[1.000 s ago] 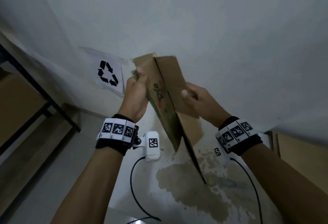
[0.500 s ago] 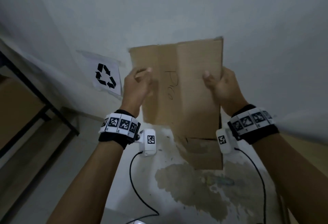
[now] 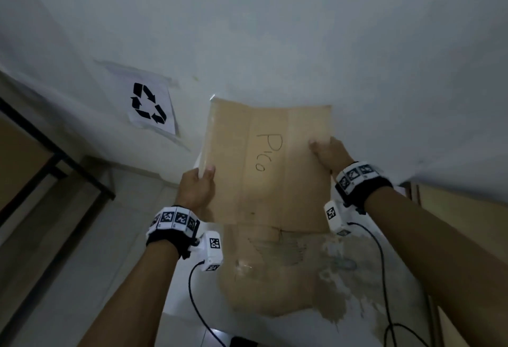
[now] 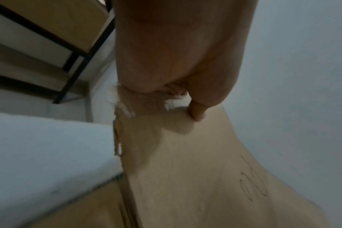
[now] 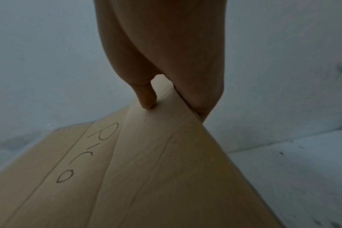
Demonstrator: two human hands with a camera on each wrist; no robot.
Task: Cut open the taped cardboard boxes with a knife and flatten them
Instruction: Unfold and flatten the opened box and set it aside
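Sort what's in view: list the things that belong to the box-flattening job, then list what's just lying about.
Part of the job:
- flattened cardboard sheet with "Pico" handwritten on it
- left hand pinching its left edge
- right hand pinching its right edge

Just there:
- recycling sign taped to the wall
- black-framed shelf at left
- stained white surface below the sheet

Bare forearms, no sleeves. Each wrist: black strap [image 3: 170, 239] under a band of black-and-white square markers [image 3: 354, 175]. White tagged camera module [image 3: 211, 250] on each wrist's inner side, trailing a black cable [image 3: 198, 302].
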